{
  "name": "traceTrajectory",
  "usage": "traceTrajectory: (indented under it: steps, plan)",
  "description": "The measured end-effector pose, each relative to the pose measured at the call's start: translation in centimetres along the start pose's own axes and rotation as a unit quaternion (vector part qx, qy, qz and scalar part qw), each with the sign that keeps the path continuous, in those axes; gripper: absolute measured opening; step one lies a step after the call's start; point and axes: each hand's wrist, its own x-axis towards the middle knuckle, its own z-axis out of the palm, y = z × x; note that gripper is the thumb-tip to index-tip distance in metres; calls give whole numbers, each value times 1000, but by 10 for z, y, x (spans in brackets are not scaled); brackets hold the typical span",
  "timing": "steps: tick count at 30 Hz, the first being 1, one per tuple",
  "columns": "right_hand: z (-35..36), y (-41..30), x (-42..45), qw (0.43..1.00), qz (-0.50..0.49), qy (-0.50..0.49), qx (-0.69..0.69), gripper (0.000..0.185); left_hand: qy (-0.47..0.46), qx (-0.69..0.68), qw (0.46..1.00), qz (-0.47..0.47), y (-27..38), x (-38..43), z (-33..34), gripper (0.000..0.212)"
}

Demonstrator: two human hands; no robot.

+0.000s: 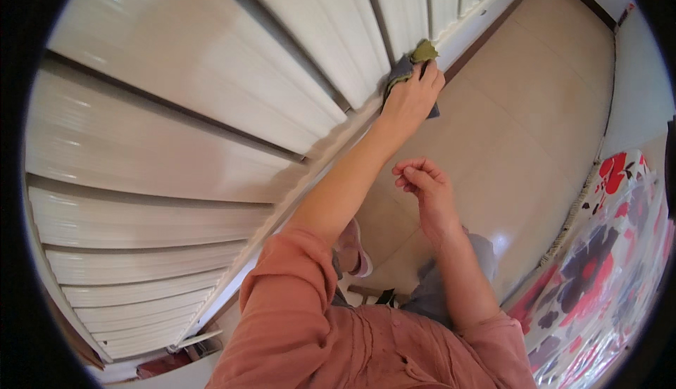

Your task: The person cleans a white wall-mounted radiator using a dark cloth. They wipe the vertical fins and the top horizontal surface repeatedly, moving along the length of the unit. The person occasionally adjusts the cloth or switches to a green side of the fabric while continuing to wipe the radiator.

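My left hand (413,92) is at the lower edge of a large white slatted panel (211,72), with a dark grey and olive-green cloth (400,72) bunched under its fingers. Part of the cloth sticks out beyond the fingertips, and a dark corner of it shows below the palm. The left arm reaches across, up and to the right. My right hand (424,178) hangs above the tiled floor, its fingers curled in towards the thumb and nothing visible in them. Dark gaps part the panel's broad, glossy slats.
Beige floor tiles (507,125) lie to the right of the panel's white bottom rail (465,35). At the right is a floral-patterned cover (586,273) under clear plastic. A pink shoe (362,262) stands below my arms. A dark red item (163,365) is at the bottom left.
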Motion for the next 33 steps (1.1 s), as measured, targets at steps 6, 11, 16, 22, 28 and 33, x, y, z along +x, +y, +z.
traceTrajectory:
  steps: [6,11,16,22,28,33]
  plan:
    - [-5,23,49,998,-51,36,31,14,-36,11,997,-65,-10,-92,-59,40]
    - [-13,32,79,988,-63,113,79,10,-139,11,977,-160,-7,-191,-125,53]
    - [12,51,81,997,20,55,46,10,-200,91,937,-273,-2,-287,-173,56]
    - [28,72,63,991,71,-85,-81,13,54,-148,785,-599,15,-328,-245,35]
    - [66,91,-43,876,83,-421,-221,28,290,-468,490,-676,60,-355,-251,36]
    - [59,120,-109,860,106,-406,-291,34,270,-534,455,-659,103,-339,-252,34]
